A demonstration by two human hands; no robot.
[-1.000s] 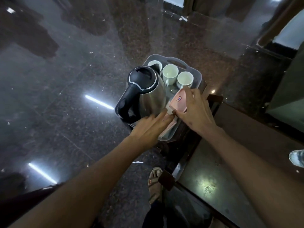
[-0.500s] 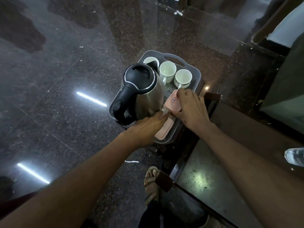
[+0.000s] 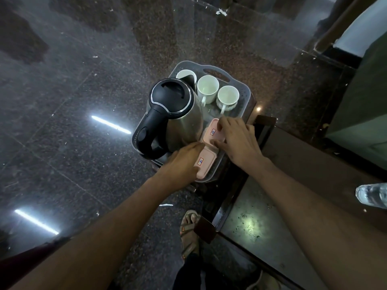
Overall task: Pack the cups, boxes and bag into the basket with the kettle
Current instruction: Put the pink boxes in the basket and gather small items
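Fingers of the left hand [image 3: 184,162] lie fairly straight along the kettle-side edge of the near pink box [image 3: 204,163], touching it and steadying it rather than curling round it; whether the thumb hooks under the box cannot be told. Just beyond, the right hand [image 3: 236,141] reaches over the far pink box [image 3: 212,132], its fingers [image 3: 222,125] bent over the box's far end and its thumb against the near end, so it appears to pinch that box lengthwise. Both boxes lie flat, end to end, in the grey basket [image 3: 244,105], in the strip between the steel kettle [image 3: 178,116] and the basket's right wall. Behind them three white cups [image 3: 209,88] stand upright in a row along the basket's far end, the leftmost partly hidden by the kettle's spout.

By my reading the cups and both boxes are already in, and the hands are only settling the boxes into place. What seems left is the bag, which I cannot find anywhere in view. The basket's near corner is covered by the left hand, and what it stands on is too dark to make out. At the right edge a clear bottle [image 3: 372,194] on the dark desk [image 3: 272,216] is cut off
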